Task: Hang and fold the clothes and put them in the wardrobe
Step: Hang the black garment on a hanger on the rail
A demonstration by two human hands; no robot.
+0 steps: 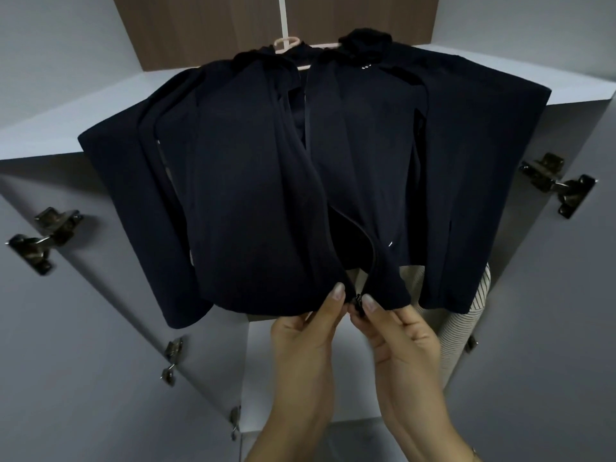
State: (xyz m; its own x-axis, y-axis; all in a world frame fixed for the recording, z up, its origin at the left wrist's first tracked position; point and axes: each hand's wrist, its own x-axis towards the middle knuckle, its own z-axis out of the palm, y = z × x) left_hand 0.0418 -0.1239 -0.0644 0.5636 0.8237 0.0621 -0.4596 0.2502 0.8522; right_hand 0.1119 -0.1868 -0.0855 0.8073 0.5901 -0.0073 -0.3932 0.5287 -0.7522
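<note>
The navy jacket [253,181] hung on a pink hanger [287,44] in the wardrobe [66,121]. My left hand [305,331] pinched 1 hem, my right hand [396,331] pinched the zip slider [357,300]. Risk, imo: pin misses slider, zip jams; hard tug cd drag it off the hanger.

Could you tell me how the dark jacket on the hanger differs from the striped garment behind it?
The dark jacket is plain navy, while the striped garment is pale with thin dark lines. The jacket hangs in front in full view; the striped garment shows only at the lower right. The left hand and right hand pinch the jacket's zipper ends; nothing touches the striped garment. Both are in the wardrobe.
</note>
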